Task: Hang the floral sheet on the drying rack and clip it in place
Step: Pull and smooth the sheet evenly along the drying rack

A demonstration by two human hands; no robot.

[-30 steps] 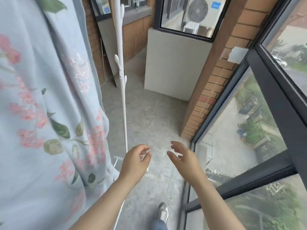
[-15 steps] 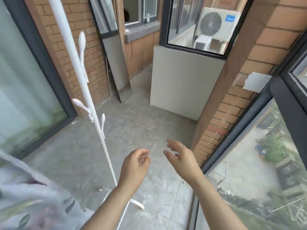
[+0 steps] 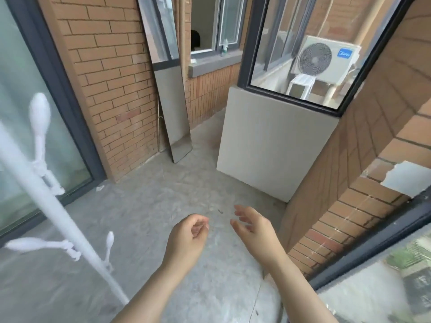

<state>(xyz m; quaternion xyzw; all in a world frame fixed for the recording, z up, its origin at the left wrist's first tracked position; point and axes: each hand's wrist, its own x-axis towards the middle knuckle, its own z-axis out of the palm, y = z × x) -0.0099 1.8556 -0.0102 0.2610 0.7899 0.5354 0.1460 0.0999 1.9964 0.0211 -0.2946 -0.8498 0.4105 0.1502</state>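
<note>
Now that the sheet has left view, your left hand [image 3: 186, 238] and right hand [image 3: 254, 229] hang half-open, empty; clips likely come next.

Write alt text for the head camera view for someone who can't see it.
Two empty hands, left hand loosely curled and right hand open, reach out over a concrete balcony floor. A white rack pole slants at left; a mirror leans on the brick wall.

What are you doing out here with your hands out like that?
Nobody is holding anything right now. The left hand is loosely curled and the right hand is open, both empty above the concrete floor. A white rack pole stands at the left. No sheet or clips show in this view.
</note>
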